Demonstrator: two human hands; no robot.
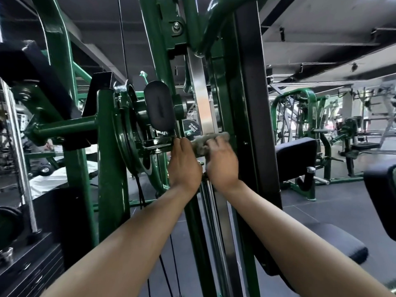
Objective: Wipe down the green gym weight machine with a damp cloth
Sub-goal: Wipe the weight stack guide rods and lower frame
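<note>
The green weight machine (pixel 111 133) fills the left and centre of the head view, with a round green cam, a black oval pad (pixel 159 106) and a shiny steel upright (pixel 202 93). A crumpled grey cloth (pixel 211 139) is stretched between both hands in front of the steel upright. My left hand (pixel 184 163) grips the cloth's left end, close to the green bracket under the oval pad. My right hand (pixel 222 161) grips its right part, fingers curled over it. Both forearms reach up from the bottom of the frame.
A black padded seat (pixel 334 243) sits low on the right, with another black pad (pixel 381 200) at the right edge. Black weight plates (pixel 27 269) stack at lower left. More green machines (pixel 300 125) stand behind on the dark floor. Black cables hang below the cam.
</note>
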